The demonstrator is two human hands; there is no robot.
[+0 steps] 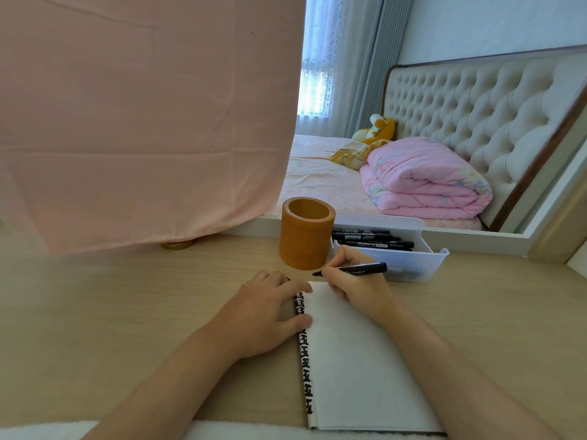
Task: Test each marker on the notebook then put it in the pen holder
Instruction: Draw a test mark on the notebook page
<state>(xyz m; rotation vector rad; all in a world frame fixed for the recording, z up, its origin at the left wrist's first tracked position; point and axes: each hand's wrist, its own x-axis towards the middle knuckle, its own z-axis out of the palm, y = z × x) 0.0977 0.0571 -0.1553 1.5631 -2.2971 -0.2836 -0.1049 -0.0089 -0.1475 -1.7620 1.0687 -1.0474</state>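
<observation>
Holding 1 black marker (359, 269) in a writing grip, the right hand (355, 287) is hovering at the far left corner of the notebook (359, 360), fingers and thumb pinched round the barrel. The marker is lying nearly level, its dark tip pointing left and sitting just past the page's top edge. Whether the tip is touching paper cannot be told. The left hand (263, 312) is resting flat across the notebook's patterned spine, fingers straight and pressing the book down. A small dark speck is showing by its fingertips, too small to identify. The 2 hands are lying close together but not touching.

The open page is showing blank, with no ink mark visible. The pen holder (306, 242), a tan cylinder, is standing upright on the desk (127, 296) just beyond the notebook, and no marker is showing above its rim. Beside it on the right, a white tray (422, 265) is holding several more black markers (370, 241), lying flat.

Assessment: the test stroke for this marker is in hand, and it appears to be the 1st of the batch. The next move is calling for the tip to come down onto the page and draw a short line while the left hand steadies the book — then capping, if a cap is off, and dropping the marker into the holder just ahead.
</observation>
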